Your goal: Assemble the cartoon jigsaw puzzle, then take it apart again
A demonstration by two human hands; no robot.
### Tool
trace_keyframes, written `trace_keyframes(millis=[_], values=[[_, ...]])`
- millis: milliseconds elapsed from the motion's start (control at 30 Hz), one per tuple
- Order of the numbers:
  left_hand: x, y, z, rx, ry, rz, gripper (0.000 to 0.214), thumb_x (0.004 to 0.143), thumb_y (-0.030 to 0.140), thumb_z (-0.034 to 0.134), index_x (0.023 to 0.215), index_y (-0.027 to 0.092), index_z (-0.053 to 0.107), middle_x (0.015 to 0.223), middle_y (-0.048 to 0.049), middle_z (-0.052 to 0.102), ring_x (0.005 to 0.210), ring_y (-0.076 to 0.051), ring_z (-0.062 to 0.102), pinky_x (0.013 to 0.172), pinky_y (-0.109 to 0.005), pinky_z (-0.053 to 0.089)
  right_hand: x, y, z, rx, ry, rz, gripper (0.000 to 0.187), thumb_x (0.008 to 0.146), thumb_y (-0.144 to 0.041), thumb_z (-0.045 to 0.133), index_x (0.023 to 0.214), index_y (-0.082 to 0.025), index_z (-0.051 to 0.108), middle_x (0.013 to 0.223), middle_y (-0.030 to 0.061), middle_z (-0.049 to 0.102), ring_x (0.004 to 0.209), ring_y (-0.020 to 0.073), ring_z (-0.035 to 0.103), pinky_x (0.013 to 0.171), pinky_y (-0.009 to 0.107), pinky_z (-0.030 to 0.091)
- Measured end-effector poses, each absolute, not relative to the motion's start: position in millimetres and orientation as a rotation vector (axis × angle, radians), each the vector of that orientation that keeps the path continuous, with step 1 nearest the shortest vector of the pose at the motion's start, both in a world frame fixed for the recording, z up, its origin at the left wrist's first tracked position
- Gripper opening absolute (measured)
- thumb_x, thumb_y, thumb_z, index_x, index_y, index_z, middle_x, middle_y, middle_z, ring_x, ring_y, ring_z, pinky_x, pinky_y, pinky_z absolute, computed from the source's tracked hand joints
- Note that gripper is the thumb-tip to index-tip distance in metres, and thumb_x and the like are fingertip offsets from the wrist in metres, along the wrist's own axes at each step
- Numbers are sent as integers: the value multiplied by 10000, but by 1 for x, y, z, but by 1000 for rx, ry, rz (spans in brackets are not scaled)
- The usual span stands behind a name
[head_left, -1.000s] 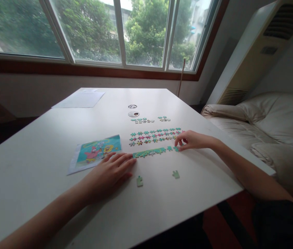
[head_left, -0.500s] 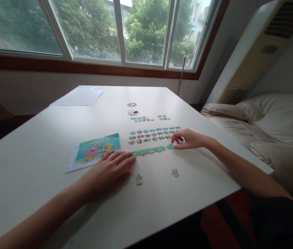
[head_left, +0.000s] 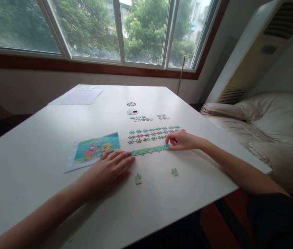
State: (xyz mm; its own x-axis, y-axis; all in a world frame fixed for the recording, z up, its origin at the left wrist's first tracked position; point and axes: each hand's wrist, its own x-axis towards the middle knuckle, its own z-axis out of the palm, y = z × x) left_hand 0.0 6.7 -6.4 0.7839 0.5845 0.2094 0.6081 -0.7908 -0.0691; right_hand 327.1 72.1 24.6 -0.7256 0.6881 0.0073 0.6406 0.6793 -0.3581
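Observation:
A joined strip of teal and green jigsaw pieces (head_left: 148, 151) lies across the table in front of me. My left hand (head_left: 112, 167) rests flat with fingers spread, its fingertips touching the strip's left end. At the right end, my right hand (head_left: 184, 140) pinches a teal puzzle piece (head_left: 166, 147) between thumb and finger, against the strip; the fingers partly hide it. Beyond the strip are rows of loose puzzle pieces (head_left: 153, 134). Two pale green pieces, one on the left (head_left: 138, 178) and one on the right (head_left: 174, 172), lie nearer to me.
A cartoon picture sheet (head_left: 97, 147) lies left of the strip, partly under my left hand. Farther back are more pieces (head_left: 143, 118), two round discs, the nearer one (head_left: 132, 112) pale, and white paper (head_left: 76, 97). A cream sofa (head_left: 239, 121) stands beyond the table's right edge.
My right hand has moved left with the puzzle piece, closing the gap to the strip's right end. My left hand stays at the strip's left end.

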Motion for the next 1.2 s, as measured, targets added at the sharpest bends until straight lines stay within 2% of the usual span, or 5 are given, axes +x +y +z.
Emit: trace_keyframes(millis=[867, 1200], values=[[1, 6, -4, -2836, -955, -276, 345, 938, 351, 362, 1218, 208, 505, 1224, -93, 555, 1106, -259, 495, 942, -446, 374, 327, 71, 24, -1037, -2738, 504, 204, 793, -312, 569, 918, -159, 622, 632, -17, 563, 552, 87, 483, 595, 206, 353], [1, 5, -4, -2844, -967, -268, 341, 936, 341, 370, 1223, 204, 494, 1239, -90, 543, 1117, -262, 487, 944, -444, 369, 328, 72, 25, -1041, -2779, 371, 187, 791, -322, 572, 888, -174, 632, 628, -21, 588, 552, 87, 506, 610, 212, 348]])
